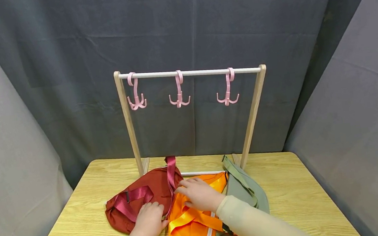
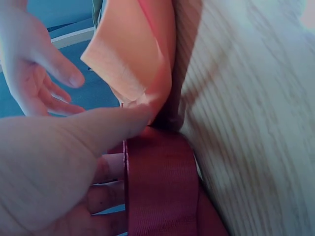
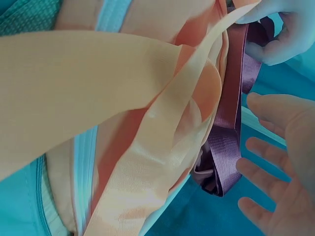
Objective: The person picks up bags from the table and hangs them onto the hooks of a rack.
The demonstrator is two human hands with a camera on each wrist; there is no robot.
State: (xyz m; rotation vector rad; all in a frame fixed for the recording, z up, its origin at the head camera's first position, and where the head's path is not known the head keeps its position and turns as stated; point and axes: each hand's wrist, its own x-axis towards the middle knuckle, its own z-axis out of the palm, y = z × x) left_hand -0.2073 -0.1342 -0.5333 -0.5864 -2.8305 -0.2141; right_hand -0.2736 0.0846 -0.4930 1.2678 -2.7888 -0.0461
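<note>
Around, red bag, green bag flank orange bag; left grip slack at red strap; right grip spread, empty.

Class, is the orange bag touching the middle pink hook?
Apart: the head view shows the orange bag lying on the table, with a clear gap below the middle pink hook.

Rack (pink hooks) on table; grey curtain behind
</note>
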